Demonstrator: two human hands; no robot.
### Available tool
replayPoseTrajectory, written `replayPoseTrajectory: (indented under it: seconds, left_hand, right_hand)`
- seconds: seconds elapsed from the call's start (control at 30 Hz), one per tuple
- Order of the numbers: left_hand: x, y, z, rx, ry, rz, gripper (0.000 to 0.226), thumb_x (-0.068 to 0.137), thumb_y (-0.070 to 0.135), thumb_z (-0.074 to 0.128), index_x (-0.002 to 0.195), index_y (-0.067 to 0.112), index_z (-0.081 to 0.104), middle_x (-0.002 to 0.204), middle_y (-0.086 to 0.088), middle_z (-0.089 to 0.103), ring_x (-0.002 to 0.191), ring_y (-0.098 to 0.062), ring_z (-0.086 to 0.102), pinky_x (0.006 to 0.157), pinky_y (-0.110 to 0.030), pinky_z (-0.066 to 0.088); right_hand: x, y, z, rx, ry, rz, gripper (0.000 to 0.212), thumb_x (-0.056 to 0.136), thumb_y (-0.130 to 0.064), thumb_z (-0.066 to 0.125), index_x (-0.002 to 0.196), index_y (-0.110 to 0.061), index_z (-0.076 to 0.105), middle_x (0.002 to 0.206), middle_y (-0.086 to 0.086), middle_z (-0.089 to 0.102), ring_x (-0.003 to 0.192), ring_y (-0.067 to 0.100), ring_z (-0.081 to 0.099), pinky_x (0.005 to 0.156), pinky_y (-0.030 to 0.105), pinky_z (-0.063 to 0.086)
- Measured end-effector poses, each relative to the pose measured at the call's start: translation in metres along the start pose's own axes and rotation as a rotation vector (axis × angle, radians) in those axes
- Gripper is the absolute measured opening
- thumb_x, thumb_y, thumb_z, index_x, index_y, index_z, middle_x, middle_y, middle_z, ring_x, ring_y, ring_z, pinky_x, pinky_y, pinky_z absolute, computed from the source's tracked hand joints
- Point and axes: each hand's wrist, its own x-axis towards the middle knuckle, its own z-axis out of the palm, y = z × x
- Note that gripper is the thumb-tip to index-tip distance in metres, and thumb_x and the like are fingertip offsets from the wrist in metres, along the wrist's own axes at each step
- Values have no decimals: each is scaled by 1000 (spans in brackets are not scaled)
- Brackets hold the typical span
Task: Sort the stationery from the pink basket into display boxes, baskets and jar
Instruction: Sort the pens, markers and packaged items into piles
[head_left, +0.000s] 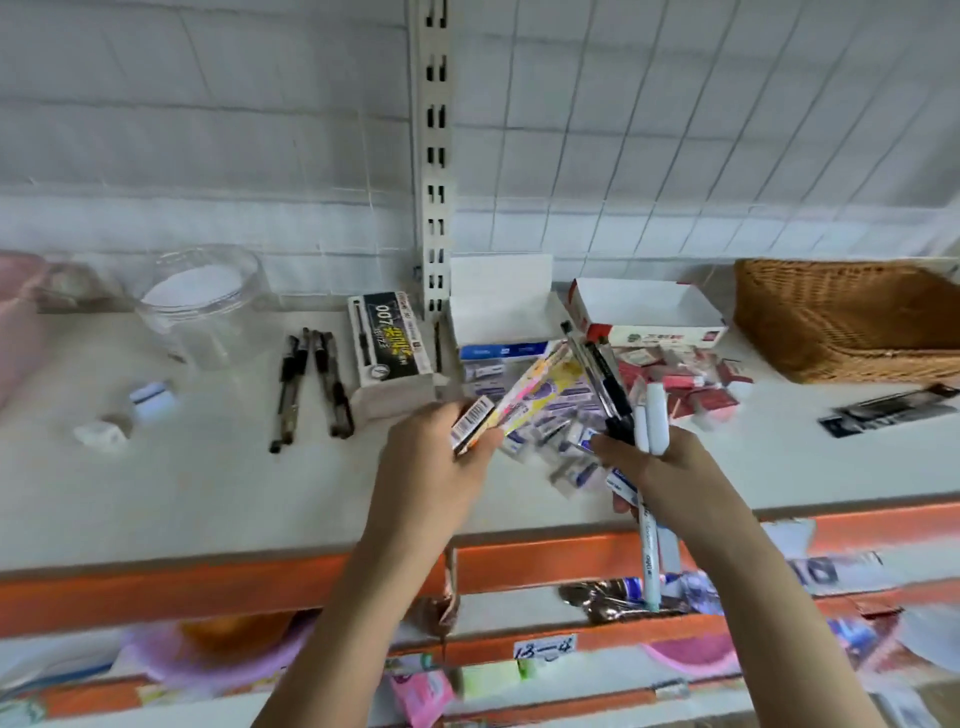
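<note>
Right hand (670, 467) clamps a mixed fistful of black and white plastic pens (631, 410); left hand (431, 457) pinches flat colourful carded packs (524, 400) beside it. Overfull grip: pens may slip onto loose erasers (550, 441) beneath.

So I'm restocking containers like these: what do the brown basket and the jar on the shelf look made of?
The brown basket looks like woven wicker or rattan, matte: crossing strands show on its walls. The jar seems to be clear glossy plastic, possibly glass: the shelf shows through its wall.
</note>
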Motion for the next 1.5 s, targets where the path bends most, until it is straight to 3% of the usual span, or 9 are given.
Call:
replayPoseTrajectory:
  seconds: [0.13,0.3,0.47,0.7,0.83,1.03,1.27,1.4,1.5]
  left_hand:
    - [4,26,26,-85,-35,-65,21,87,26,65,98,22,48,84,0,67,42,-7,60,36,-19,39]
    - [15,30,20,-122,-40,-97,13,88,24,62,93,21,51,81,8,64,41,-1,58,38,-9,35]
    - [26,23,1,-137,67,-94,11,88,25,62,89,19,53,77,7,64,42,-5,57,41,-14,41]
    - [34,4,-26,-145,121,-114,14,87,21,63,92,13,54,78,10,62,41,-3,56,40,-14,42]
    - [38,0,-23,-157,99,-120,13,88,21,62,93,12,54,78,10,62,42,-2,55,41,-11,40]
    - [45,4,-7,-24,128,-71,11,94,30,50,99,24,58,81,6,61,65,-17,60,56,-22,38]
    - [54,48,33,47,107,69,22,95,23,49,112,12,57,86,4,60,63,-1,52,53,-9,40]
    - [52,86,99,33,34,18,19,95,22,49,110,11,47,95,-3,62,78,-22,61,61,-30,44]
    - [57,109,151,-5,0,-31,20,97,23,46,112,11,50,98,-2,61,85,-20,61,65,-24,47]
  right_hand:
    - [3,14,-29,44,64,11,23,87,-21,65,76,-2,61,55,4,54,47,17,52,46,25,41]
    - [20,5,-29,24,71,-49,21,88,-21,63,79,-2,63,57,3,59,45,12,59,49,25,47]
    - [45,-23,-6,-25,-28,-110,32,90,-16,59,61,-12,46,38,-9,44,34,4,45,39,15,37]
    - [70,-46,18,-8,-109,-50,22,90,-16,59,79,2,63,72,17,71,69,35,68,74,47,58]
    - [74,-47,14,2,-123,-39,20,90,-14,59,81,3,64,73,18,71,71,39,67,76,49,57]
    - [76,-45,0,-6,-192,-4,23,88,-25,63,83,-3,62,58,6,58,54,21,61,61,31,56]
    - [83,-26,-57,-66,-43,-112,32,92,-20,56,63,-8,53,43,-2,52,38,12,46,42,19,40]
    - [83,-1,-108,-39,-68,-151,35,94,-21,55,62,-10,48,46,5,51,38,15,43,43,22,37]
    - [87,21,-149,-28,-94,-126,24,94,-21,56,74,-9,52,56,5,54,42,17,46,45,27,38]
